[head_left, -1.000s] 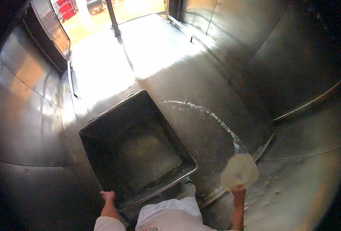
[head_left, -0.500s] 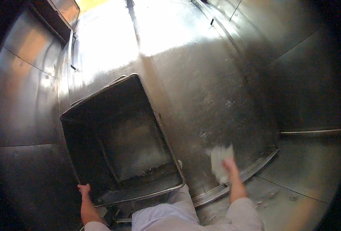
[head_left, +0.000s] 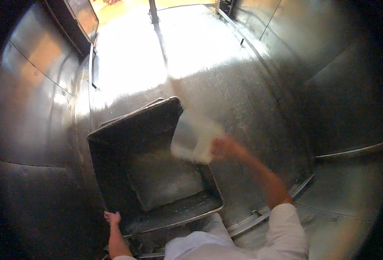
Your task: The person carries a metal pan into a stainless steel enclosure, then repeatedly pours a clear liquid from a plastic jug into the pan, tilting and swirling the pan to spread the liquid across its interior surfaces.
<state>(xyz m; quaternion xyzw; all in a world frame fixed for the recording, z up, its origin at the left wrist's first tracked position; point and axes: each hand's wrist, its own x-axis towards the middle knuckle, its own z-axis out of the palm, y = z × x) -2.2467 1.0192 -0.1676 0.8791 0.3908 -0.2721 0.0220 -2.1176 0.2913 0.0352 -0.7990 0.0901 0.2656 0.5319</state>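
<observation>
Before us, metal floor (head_left: 247,95) runs to a brightly lit far opening (head_left: 128,8) between metal walls (head_left: 31,121), its wider stretch lying to the right of a deep, dark bin (head_left: 165,177) standing askew at near left. A low rail (head_left: 247,36) edges the floor at right and a dark post (head_left: 153,11) stands at the opening, as a person's right hand (head_left: 221,147) grips a blurred, pale container (head_left: 189,136) at the bin's right edge and the left hand (head_left: 112,217) clasps the bin's lower-left rim.
</observation>
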